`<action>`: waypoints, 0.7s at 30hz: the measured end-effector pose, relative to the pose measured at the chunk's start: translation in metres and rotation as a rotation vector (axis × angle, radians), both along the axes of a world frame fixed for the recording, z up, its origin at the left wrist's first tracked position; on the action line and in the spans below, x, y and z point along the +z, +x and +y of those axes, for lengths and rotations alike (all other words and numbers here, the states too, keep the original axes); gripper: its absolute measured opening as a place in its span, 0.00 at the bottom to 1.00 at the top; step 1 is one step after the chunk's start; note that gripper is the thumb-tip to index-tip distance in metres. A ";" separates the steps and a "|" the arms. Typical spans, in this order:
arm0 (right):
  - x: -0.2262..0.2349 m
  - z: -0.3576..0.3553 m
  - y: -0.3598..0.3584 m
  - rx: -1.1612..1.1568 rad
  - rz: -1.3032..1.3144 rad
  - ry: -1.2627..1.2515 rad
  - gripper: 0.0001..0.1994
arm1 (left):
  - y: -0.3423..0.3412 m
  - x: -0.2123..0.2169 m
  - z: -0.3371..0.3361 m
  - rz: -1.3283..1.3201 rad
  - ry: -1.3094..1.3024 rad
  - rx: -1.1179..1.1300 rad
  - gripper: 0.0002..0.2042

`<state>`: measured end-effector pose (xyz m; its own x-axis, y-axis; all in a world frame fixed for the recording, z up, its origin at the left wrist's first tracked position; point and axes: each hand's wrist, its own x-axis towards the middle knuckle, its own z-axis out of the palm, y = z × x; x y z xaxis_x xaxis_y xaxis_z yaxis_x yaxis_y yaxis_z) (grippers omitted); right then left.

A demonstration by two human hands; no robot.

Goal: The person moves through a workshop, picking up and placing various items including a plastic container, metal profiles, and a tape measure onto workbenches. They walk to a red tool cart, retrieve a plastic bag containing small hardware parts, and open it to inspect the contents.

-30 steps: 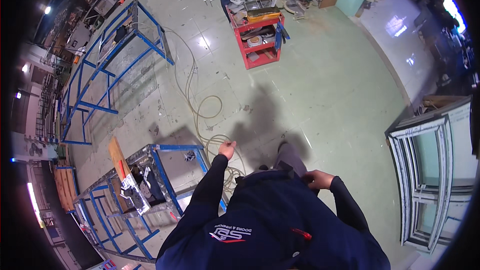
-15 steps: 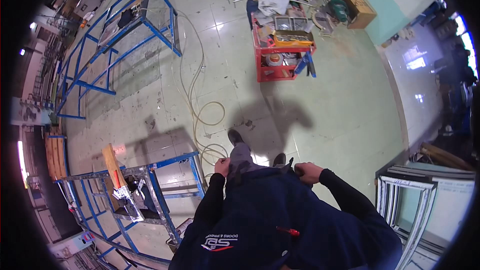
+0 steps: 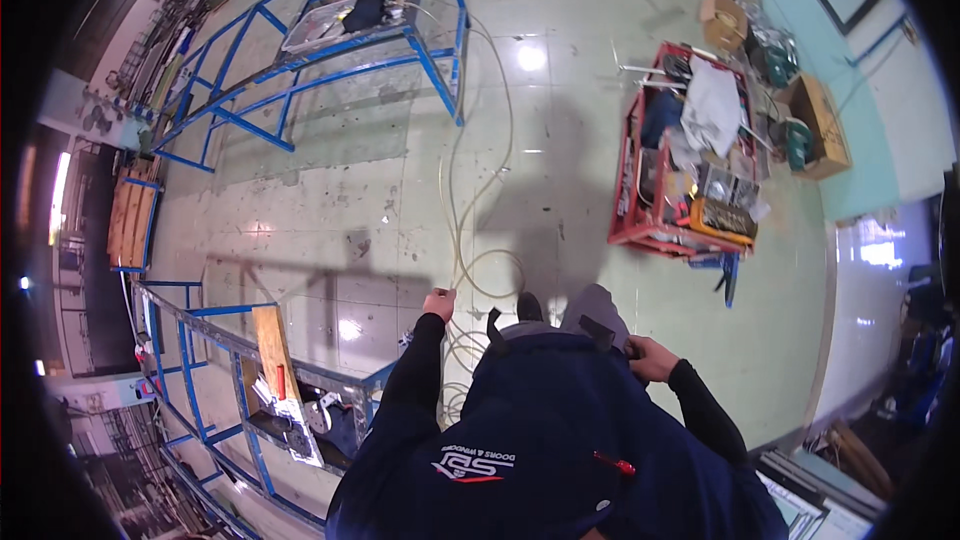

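My left hand hangs out to the left of my body, its fingers loosely curled with nothing visible in them. Below it in the picture, pale hose lies in loops on the floor. Beside my right thigh is my right hand, also loosely curled; part of its fingers is hidden, and no object shows in it. I wear a dark blue apron with a red pen clipped at the chest. One dark shoe and a grey trouser leg show past the apron's edge.
A red cart piled with tools and a white cloth stands ahead right, near an open cardboard box. Blue metal frame stands are ahead left. At near left, a blue-legged workbench carries a wooden board.
My view has turned left, so the cart now sits farther right and lower in the picture. My legs have shifted in a step, and both hands remain beside my body.
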<state>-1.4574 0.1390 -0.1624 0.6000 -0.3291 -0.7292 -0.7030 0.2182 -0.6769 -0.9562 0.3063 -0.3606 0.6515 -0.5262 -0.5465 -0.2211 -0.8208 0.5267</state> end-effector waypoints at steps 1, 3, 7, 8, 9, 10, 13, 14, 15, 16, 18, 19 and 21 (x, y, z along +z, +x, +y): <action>0.024 -0.017 0.027 -0.018 -0.073 -0.002 0.11 | 0.032 -0.015 0.012 0.006 -0.034 0.129 0.25; 0.030 -0.061 0.049 -0.202 -0.139 -0.025 0.12 | 0.056 -0.024 -0.021 0.024 -0.053 0.176 0.25; -0.012 -0.193 0.046 -0.465 -0.030 -0.538 0.20 | 0.022 -0.013 -0.111 -0.016 0.071 -0.055 0.25; -0.035 -0.239 0.042 -0.536 -0.019 -0.637 0.24 | 0.016 -0.011 -0.124 0.011 0.084 -0.071 0.25; -0.058 -0.285 0.035 -0.619 -0.003 -0.735 0.28 | 0.012 -0.011 -0.140 0.037 0.096 -0.097 0.26; -0.068 -0.331 0.030 -0.728 0.001 -0.702 0.33 | 0.006 -0.006 -0.157 0.089 0.109 -0.126 0.27; -0.076 -0.448 0.047 -0.773 0.324 -1.079 0.49 | -0.003 0.020 -0.207 0.255 0.199 -0.190 0.28; -0.078 -0.481 0.054 -0.828 0.337 -0.981 0.54 | 0.003 0.030 -0.223 0.295 0.196 -0.212 0.28; -0.079 -0.511 0.052 -0.889 0.378 -0.889 0.58 | 0.007 0.044 -0.241 0.224 0.185 -0.223 0.27; -0.094 -0.545 0.038 -0.798 0.402 -0.906 0.64 | 0.011 0.057 -0.270 0.175 0.151 -0.277 0.27; -0.158 -0.602 -0.012 -0.787 0.590 -1.130 0.67 | 0.016 0.076 -0.359 0.213 0.132 -0.340 0.25; -0.139 -0.602 0.064 -0.753 0.652 -0.802 0.66 | 0.041 0.065 -0.312 0.289 0.014 -0.062 0.20; -0.143 -0.614 0.063 -0.870 0.697 -0.674 0.52 | 0.049 0.075 -0.362 0.416 -0.058 0.205 0.16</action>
<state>-1.3948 -0.4747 -0.3056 -0.4293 -0.8372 -0.3387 -0.7500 0.5395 -0.3828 -0.9076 -0.0555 -0.2855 0.4774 -0.4466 -0.7567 0.1824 -0.7920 0.5826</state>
